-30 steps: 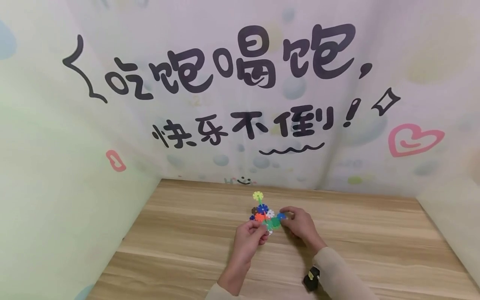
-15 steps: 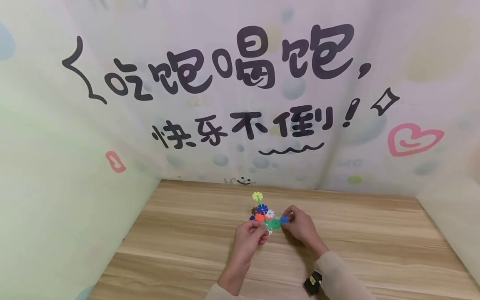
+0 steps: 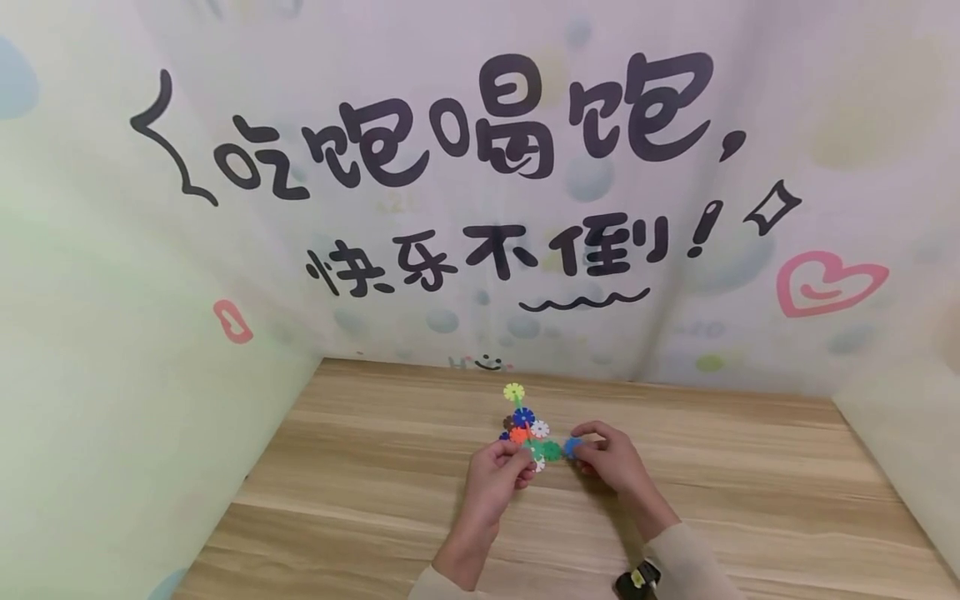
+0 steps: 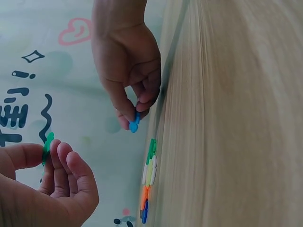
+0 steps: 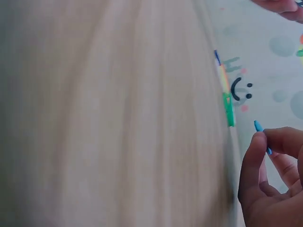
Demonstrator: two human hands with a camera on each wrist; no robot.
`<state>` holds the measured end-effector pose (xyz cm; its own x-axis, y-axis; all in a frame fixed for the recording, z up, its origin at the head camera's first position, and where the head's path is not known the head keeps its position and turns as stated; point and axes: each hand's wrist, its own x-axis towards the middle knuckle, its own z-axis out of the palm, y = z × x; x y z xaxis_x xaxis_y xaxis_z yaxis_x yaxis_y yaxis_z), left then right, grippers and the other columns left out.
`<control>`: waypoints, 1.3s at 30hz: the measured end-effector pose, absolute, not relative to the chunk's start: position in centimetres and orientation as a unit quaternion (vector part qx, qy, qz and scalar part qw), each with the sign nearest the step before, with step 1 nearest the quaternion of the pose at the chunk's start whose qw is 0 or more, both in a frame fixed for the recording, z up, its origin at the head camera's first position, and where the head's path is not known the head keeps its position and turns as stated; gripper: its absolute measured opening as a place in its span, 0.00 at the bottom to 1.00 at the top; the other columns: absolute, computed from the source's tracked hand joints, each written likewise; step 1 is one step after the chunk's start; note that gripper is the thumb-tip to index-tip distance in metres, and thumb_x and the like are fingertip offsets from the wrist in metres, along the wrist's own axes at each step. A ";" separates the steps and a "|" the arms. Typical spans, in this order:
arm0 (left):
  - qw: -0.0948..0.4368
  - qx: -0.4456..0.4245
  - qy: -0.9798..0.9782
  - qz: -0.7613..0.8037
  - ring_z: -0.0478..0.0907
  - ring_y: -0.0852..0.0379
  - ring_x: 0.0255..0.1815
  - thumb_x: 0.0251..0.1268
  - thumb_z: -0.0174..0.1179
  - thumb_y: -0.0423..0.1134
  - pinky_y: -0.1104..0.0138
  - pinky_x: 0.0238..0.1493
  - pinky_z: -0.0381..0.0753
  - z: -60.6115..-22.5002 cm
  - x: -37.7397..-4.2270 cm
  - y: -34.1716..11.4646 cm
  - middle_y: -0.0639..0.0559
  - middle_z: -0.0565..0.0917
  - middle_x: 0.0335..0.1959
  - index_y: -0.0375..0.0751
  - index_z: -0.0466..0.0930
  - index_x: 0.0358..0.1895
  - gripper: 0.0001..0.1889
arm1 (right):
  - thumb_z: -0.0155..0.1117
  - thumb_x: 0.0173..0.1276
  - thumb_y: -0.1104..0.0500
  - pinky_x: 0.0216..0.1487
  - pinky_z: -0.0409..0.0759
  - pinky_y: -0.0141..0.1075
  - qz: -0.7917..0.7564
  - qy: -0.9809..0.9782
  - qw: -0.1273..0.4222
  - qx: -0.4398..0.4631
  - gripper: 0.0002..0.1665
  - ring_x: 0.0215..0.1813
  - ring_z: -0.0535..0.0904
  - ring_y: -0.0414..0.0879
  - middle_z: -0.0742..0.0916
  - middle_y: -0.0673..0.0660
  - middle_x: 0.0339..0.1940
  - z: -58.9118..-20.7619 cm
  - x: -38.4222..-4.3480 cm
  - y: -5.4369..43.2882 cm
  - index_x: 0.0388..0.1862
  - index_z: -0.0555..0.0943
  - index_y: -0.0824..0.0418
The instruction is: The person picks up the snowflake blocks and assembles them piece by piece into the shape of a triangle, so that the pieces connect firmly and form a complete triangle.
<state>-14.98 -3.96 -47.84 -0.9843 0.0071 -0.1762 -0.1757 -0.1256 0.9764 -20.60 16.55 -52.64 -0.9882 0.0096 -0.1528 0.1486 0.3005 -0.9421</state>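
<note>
In the head view, an assembly of notched plastic snowflake discs in several colours includes an orange disc and a yellow disc at its far tip. My left hand grips it near the front; the left wrist view shows thumb and fingers pinching a green disc. To the right, my right hand pinches a blue disc between thumb and fingertip. A small gap separates that blue disc from the darker green disc at the assembly's right end. My left fingers hide part of the assembly.
Everything is over a wood-grain table. A printed curtain with black characters stands along its back edge, and pale walls rise at both sides. A black device sits at my right wrist by the sleeve.
My right hand has moved right and slightly nearer with the blue disc. That disc looked against the green one earlier; now a gap shows. My left hand has stayed nearly still.
</note>
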 end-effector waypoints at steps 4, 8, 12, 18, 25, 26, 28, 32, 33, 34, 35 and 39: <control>0.063 -0.059 0.660 0.746 0.82 0.53 0.35 0.69 0.62 0.35 0.60 0.41 0.84 -47.8 -15.0 -4.0 0.46 0.85 0.32 0.31 0.80 0.44 0.08 | 0.64 0.70 0.67 0.34 0.83 0.36 -0.639 0.764 0.066 0.057 0.13 0.30 0.80 0.47 0.86 0.63 0.31 -52.2 -20.0 16.7 0.53 0.81 0.66; 0.062 -0.059 0.660 0.746 0.82 0.51 0.35 0.69 0.62 0.35 0.61 0.40 0.84 -47.7 -14.9 -4.0 0.46 0.85 0.32 0.31 0.80 0.44 0.09 | 0.65 0.70 0.65 0.38 0.84 0.38 -0.664 0.742 0.070 0.055 0.14 0.31 0.80 0.49 0.86 0.67 0.35 -51.5 -19.3 16.5 0.53 0.80 0.65; 0.061 -0.061 0.661 0.745 0.82 0.53 0.34 0.69 0.62 0.35 0.61 0.40 0.84 -47.7 -14.9 -4.0 0.46 0.85 0.32 0.30 0.80 0.44 0.09 | 0.66 0.70 0.64 0.40 0.85 0.37 -0.680 0.728 0.074 0.046 0.15 0.35 0.81 0.51 0.85 0.67 0.38 -50.2 -18.4 16.1 0.55 0.80 0.65; 0.059 -0.057 0.662 0.745 0.81 0.55 0.32 0.69 0.62 0.34 0.61 0.38 0.84 -47.8 -15.0 -3.9 0.46 0.85 0.31 0.29 0.81 0.43 0.09 | 0.67 0.69 0.65 0.42 0.85 0.41 -0.702 0.707 0.075 0.029 0.16 0.35 0.82 0.51 0.84 0.65 0.36 -48.7 -17.3 15.5 0.54 0.79 0.67; 0.058 -0.047 0.661 0.746 0.81 0.56 0.31 0.68 0.62 0.34 0.64 0.36 0.83 -47.7 -15.0 -3.9 0.47 0.84 0.29 0.30 0.81 0.42 0.08 | 0.66 0.70 0.66 0.45 0.85 0.46 -0.706 0.704 0.073 -0.009 0.15 0.40 0.84 0.58 0.85 0.64 0.37 -48.1 -16.6 15.1 0.53 0.79 0.68; 0.058 -0.045 0.661 0.747 0.81 0.56 0.31 0.68 0.62 0.34 0.64 0.36 0.83 -47.6 -14.9 -4.0 0.47 0.84 0.29 0.30 0.81 0.42 0.08 | 0.66 0.70 0.67 0.44 0.85 0.46 -0.707 0.704 0.071 -0.012 0.14 0.40 0.84 0.59 0.85 0.64 0.37 -48.0 -16.6 15.0 0.53 0.79 0.68; 0.057 -0.045 0.661 0.747 0.81 0.56 0.31 0.68 0.62 0.34 0.65 0.35 0.83 -47.5 -14.9 -4.0 0.47 0.84 0.29 0.30 0.81 0.42 0.08 | 0.65 0.69 0.67 0.44 0.85 0.45 -0.707 0.704 0.067 -0.015 0.14 0.39 0.84 0.59 0.84 0.64 0.38 -48.0 -16.5 14.9 0.53 0.79 0.68; 0.059 -0.045 0.660 0.748 0.80 0.57 0.30 0.68 0.62 0.34 0.66 0.35 0.82 -47.3 -14.8 -4.1 0.48 0.84 0.28 0.30 0.81 0.41 0.08 | 0.65 0.69 0.68 0.44 0.85 0.44 -0.702 0.709 0.063 -0.020 0.13 0.39 0.84 0.59 0.84 0.65 0.38 -47.9 -16.4 14.6 0.52 0.80 0.68; 0.059 -0.045 0.659 0.748 0.80 0.57 0.30 0.68 0.62 0.34 0.66 0.35 0.82 -47.3 -14.9 -4.1 0.48 0.84 0.28 0.30 0.81 0.41 0.08 | 0.65 0.69 0.69 0.43 0.85 0.44 -0.698 0.713 0.061 -0.022 0.13 0.39 0.84 0.59 0.84 0.65 0.38 -47.9 -16.4 14.5 0.52 0.80 0.67; 0.060 -0.046 0.660 0.748 0.80 0.57 0.30 0.68 0.61 0.34 0.66 0.35 0.82 -47.3 -14.9 -4.1 0.48 0.84 0.28 0.30 0.82 0.41 0.08 | 0.65 0.69 0.69 0.43 0.85 0.43 -0.696 0.715 0.059 -0.023 0.13 0.39 0.84 0.59 0.84 0.65 0.38 -47.8 -16.3 14.5 0.51 0.80 0.67; 0.060 -0.046 0.660 0.748 0.80 0.57 0.30 0.68 0.61 0.34 0.66 0.35 0.82 -47.3 -14.9 -4.1 0.48 0.84 0.28 0.30 0.82 0.41 0.08 | 0.66 0.69 0.69 0.44 0.85 0.44 -0.693 0.719 0.057 -0.026 0.12 0.40 0.84 0.59 0.84 0.65 0.39 -47.7 -16.2 14.4 0.51 0.81 0.66; 0.057 -0.052 0.661 0.746 0.79 0.57 0.30 0.69 0.61 0.34 0.64 0.36 0.82 -47.3 -14.9 -4.2 0.48 0.83 0.28 0.29 0.82 0.40 0.08 | 0.67 0.68 0.68 0.42 0.85 0.40 -0.678 0.733 0.039 -0.046 0.12 0.39 0.83 0.55 0.84 0.63 0.39 -47.4 -16.0 14.2 0.49 0.82 0.65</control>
<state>-14.88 -4.16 -47.31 -0.9881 0.0166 -0.1531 -0.1540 -0.1194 0.9808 -16.00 14.20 -47.44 -0.9927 -0.1207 0.0056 -0.0149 0.0768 -0.9969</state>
